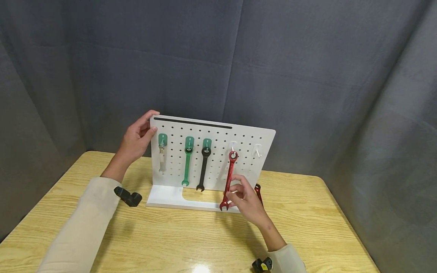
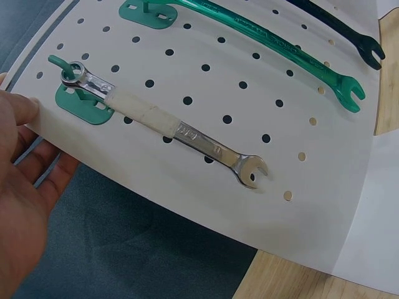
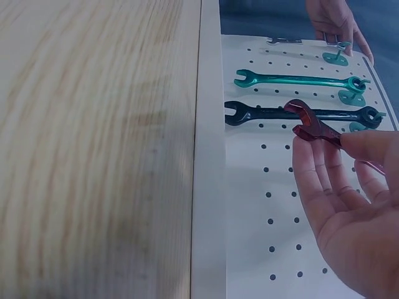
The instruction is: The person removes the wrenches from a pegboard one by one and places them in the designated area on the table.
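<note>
A white pegboard [image 1: 216, 132] stands on the wooden table. At its upper left edge my left hand [image 1: 134, 140] grips it, thumb in front and fingers behind. My right hand [image 1: 249, 204] pinches a red wrench [image 1: 230, 176] near its open end, low in front of the board. The wrench's ring end is up at a white hook [image 1: 233, 145], with the hook tip showing inside the ring. On green hooks hang a silver wrench [image 2: 212, 146] with a pale wrapped handle, a green wrench [image 1: 187, 167] and a black wrench [image 1: 203, 170].
Another white hook [image 1: 257, 151] at the board's right bears nothing. A second red wrench [image 1: 258, 194] shows behind my right hand, beside the board. The board's white base [image 1: 165, 195] lies on the table [image 1: 164, 239]. Grey curtains [image 1: 307, 76] surround the table's back and sides.
</note>
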The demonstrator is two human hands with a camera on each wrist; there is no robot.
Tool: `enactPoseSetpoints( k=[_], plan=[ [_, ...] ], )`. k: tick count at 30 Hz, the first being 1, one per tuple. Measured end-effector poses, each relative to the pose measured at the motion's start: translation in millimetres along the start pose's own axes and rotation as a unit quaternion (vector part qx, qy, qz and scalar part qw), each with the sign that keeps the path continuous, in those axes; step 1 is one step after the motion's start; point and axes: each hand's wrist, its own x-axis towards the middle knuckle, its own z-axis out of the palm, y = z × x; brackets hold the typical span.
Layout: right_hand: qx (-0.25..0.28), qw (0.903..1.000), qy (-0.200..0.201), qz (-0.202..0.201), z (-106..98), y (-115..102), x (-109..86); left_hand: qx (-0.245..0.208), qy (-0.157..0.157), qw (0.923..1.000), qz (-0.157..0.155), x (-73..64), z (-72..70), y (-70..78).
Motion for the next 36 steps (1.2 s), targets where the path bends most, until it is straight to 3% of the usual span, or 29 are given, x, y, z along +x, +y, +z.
enactPoseSetpoints(
  k=[14,36],
  plan=[
    [0.045,0.9988,0.018,0.012,-0.4,-2.8,0.2,0.006,0.004,1.0000,-0.005,-1.7,-0.1,3.5],
    [0.069,0.9962,0.040,0.035,-2.2,-4.5,-2.9,0.011,0.006,0.9999,0.001,-2.0,0.1,3.8]
  ],
)
